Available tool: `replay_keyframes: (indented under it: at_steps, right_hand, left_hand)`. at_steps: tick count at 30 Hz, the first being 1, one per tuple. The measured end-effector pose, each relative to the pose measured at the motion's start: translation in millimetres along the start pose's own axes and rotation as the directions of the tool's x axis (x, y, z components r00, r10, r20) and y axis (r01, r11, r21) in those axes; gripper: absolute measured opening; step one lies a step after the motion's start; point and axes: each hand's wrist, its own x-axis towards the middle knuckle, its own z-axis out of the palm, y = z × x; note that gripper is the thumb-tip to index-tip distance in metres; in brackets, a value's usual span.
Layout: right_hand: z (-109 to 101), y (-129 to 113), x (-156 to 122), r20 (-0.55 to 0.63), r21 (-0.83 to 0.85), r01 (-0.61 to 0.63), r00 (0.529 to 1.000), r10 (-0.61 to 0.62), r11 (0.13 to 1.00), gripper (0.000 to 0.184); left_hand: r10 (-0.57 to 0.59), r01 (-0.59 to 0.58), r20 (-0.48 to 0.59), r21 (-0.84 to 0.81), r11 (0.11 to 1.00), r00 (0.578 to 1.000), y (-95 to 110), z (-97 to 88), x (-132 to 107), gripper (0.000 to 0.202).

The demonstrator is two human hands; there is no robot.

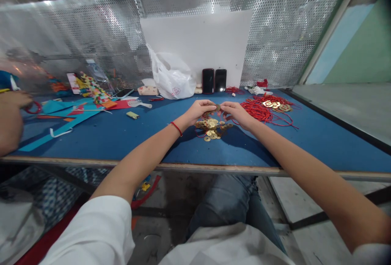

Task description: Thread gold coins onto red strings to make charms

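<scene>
Above a pile of gold-coloured coins [213,124] on the blue table, both my hands meet at one brass coin [218,107]. My left hand [200,110], with a red cord bracelet at its wrist, pinches the coin's left side. From the other side, the fingers of my right hand [233,112] close on the coin's edge. Some red cord [219,113] shows between the hands, and more of it runs among the coins below. Whether the cord passes through the held coin is too small to tell.
Right of my hands lies a heap of red cords [256,110] with more coins [271,104]. Two phones [214,80] and a white plastic bag [174,77] stand at the back. Blue strips [61,124] lie leftward, near another person's arm [10,122].
</scene>
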Motion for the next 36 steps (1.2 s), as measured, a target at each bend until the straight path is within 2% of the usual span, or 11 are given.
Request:
replay_keyframes:
  at_steps: [4, 8, 14, 16, 19, 21, 24, 27, 33, 36]
  right_hand:
    - [1, 0, 0, -0.015, -0.108, 0.037, 0.999, -0.039, 0.994, 0.025]
    - [0, 4, 2, -0.01, -0.216, 0.074, 0.997, -0.078, 0.974, 0.029]
    - [-3, 5, 5, -0.013, -0.311, 0.166, 0.984, -0.179, 0.936, 0.026]
    - [-5, 5, 6, -0.01, -0.408, 0.24, 0.964, -0.267, 0.881, 0.021]
    - [-5, 6, 7, 0.002, -0.574, 0.32, 0.921, -0.39, 0.754, 0.015]
    - [-3, 6, 6, -0.024, -0.646, 0.305, 0.908, -0.417, 0.7, 0.014]
    - [2, 6, 3, -0.099, -0.701, 0.24, 0.9, -0.424, 0.672, 0.014]
    - [6, 6, 1, -0.159, -0.706, 0.203, 0.888, -0.432, 0.678, 0.015]
    - [8, 7, 2, -0.182, -0.681, 0.231, 0.866, -0.465, 0.695, 0.016]
    - [5, 7, 4, -0.233, -0.693, 0.187, 0.856, -0.462, 0.696, 0.018]
  left_hand:
    - [0.053, -0.052, 0.002, 0.109, 0.993, 0.999, -2, 0.7, 1, 0.019]
    - [0.099, -0.109, 0.057, 0.228, 0.967, 0.993, -2, 0.5, -1, 0.023]
    - [0.091, -0.111, 0.107, 0.209, 0.971, 0.99, 2, 0.8, -4, 0.02]
    - [0.09, -0.111, 0.109, 0.208, 0.972, 0.99, 4, 2.3, -5, 0.019]
    - [0.092, -0.116, 0.114, 0.224, 0.968, 0.989, 5, 4.5, -5, 0.017]
    - [0.097, -0.121, 0.113, 0.235, 0.965, 0.989, 6, 5.2, -4, 0.017]
    - [0.114, -0.134, 0.092, 0.241, 0.961, 0.989, 5, 5.0, -2, 0.017]
    - [0.137, -0.153, 0.084, 0.233, 0.96, 0.987, 4, 4.1, -1, 0.017]
    - [0.184, -0.202, 0.092, 0.261, 0.944, 0.979, 4, 3.9, 0, 0.017]
    - [0.184, -0.201, 0.088, 0.267, 0.943, 0.979, 4, 3.9, 1, 0.02]
